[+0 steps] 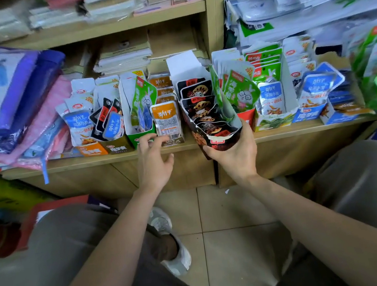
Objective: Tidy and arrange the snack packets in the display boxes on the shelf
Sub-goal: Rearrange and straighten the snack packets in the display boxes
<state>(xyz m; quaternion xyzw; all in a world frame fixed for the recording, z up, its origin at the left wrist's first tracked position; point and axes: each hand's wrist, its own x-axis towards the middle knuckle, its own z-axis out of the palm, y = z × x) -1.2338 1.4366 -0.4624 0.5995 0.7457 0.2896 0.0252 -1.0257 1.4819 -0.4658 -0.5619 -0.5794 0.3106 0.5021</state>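
While jumbled blue-and-white packets [79, 122] lean every way in the boxes left of centre, the left hand [154, 160] hovers with fingers spread, holding nothing, just in front of the orange packets [165, 115] at mid-frame. Right of it, the right hand [235, 154] grips the black display box [206, 126] by its base, tilted, with its front over the edge of the shelf [91, 161]. The step in hand seems to be straightening this box; next it likely needs squaring and sliding in between its neighbours.
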